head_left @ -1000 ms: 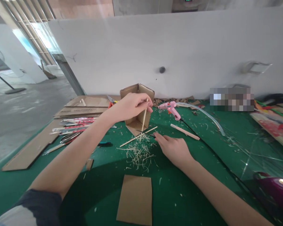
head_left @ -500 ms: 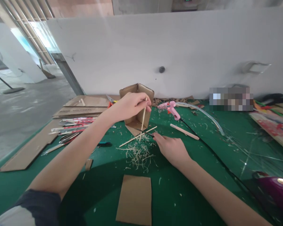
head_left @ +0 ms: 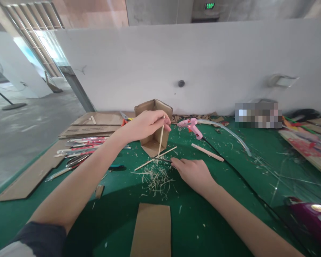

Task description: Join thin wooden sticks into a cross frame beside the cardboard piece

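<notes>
My left hand (head_left: pixel 157 122) pinches the top of a thin wooden stick (head_left: pixel 161 139), which stands nearly upright with its lower end among the shavings. My right hand (head_left: pixel 194 173) grips a slim dark knife (head_left: pixel 163 159), its narrow blade lying across the stick's lower end. Another wooden stick (head_left: pixel 144 164) lies slantwise on the table at the same spot. Curly wood shavings (head_left: pixel 156 180) are heaped just below the blade. Behind my left hand stands an open cardboard box (head_left: pixel 144 106), partly covered by that hand.
A pink glue gun (head_left: pixel 194 128) and a glue stick (head_left: pixel 207 152) lie to the right on the green table (head_left: pixel 117 217). Packaged tools (head_left: pixel 80 150) and cardboard sheets (head_left: pixel 24 182) are at left. A cardboard piece (head_left: pixel 152 232) lies in front; a purple object (head_left: pixel 310 217) sits right.
The knife blade has slid down to the stick's lower end, with my right hand shifting slightly. Both hands keep their hold. The camera view has tilted up slightly.
</notes>
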Motion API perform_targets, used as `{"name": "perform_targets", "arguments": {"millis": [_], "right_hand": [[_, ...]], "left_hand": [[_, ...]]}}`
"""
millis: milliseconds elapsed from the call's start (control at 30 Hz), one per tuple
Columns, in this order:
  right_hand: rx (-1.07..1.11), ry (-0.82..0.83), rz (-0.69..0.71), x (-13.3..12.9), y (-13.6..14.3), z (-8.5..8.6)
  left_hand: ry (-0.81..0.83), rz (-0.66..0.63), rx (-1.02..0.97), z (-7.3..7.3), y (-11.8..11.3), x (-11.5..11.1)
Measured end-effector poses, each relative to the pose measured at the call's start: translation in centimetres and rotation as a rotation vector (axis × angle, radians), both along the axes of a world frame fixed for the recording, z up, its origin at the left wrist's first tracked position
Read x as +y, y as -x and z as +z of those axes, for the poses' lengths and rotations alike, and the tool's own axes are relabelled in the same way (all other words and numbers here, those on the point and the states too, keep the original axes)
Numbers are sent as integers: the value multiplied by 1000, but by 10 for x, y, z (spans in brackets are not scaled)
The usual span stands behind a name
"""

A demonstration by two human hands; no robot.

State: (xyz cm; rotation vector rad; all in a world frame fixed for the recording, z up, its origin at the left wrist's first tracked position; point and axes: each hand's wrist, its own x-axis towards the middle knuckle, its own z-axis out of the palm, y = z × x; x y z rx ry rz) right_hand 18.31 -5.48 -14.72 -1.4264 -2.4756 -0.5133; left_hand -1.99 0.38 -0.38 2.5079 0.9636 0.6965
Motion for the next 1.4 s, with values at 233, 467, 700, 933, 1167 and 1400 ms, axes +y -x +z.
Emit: {"name": "perform_targets", "arguments": {"millis": [233,467,700,933,1167,1400], "right_hand": [[-2,43,28,2,-2,2],[45,-39,-11,2,-4,2],[40,-61,-6,2,-3,2],[0,21,45,1,-2,2],[69,-47,-41,1,0,2],[44,-36,-30,-1,2,5]], "left_hand": [[-1,-7,32,-2,1,1],[1,7,56,2,1,-2],[-6,4,48,2,-1,-4],[-13,21,31,1,-1,-4],[4,4,20,2,-2,-5],[13,20,40,4,-2,-6]]}}
